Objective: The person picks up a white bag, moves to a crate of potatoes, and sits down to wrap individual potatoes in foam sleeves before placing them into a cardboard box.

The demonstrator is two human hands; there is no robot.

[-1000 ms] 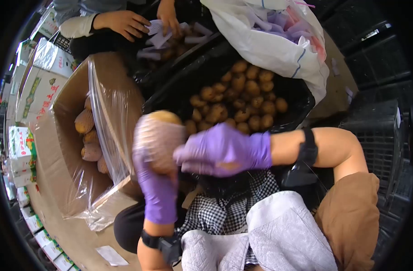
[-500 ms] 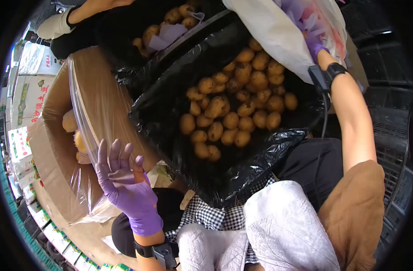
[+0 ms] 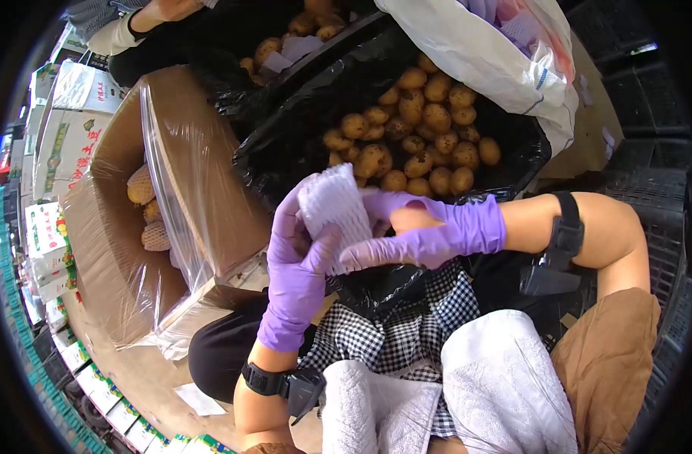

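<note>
A white foam net sleeve [image 3: 334,208] is between my two purple-gloved hands, in front of the black-lined crate. My left hand [image 3: 297,242] wraps its fingers round the sleeve from the left. My right hand [image 3: 406,231] pinches it from the right, with the thumb side across its lower edge. Beyond them several potatoes [image 3: 436,117] lie in the black plastic liner [image 3: 308,113]. At the left, net-wrapped potatoes [image 3: 141,187] sit inside an open cardboard box [image 3: 209,151] with clear film over its edge.
A white sack [image 3: 467,53] with foam sleeves stands at the upper right. Another person's arm [image 3: 145,21] is at the upper left, near a second black-lined container of potatoes [image 3: 269,50]. Printed cartons [image 3: 66,144] are stacked at the left, black crates [image 3: 641,204] at the right.
My right hand has come out of the white sack to the middle, where a foam sleeve now shows. My left hand has moved right and closed on it. The view has shifted slightly.
</note>
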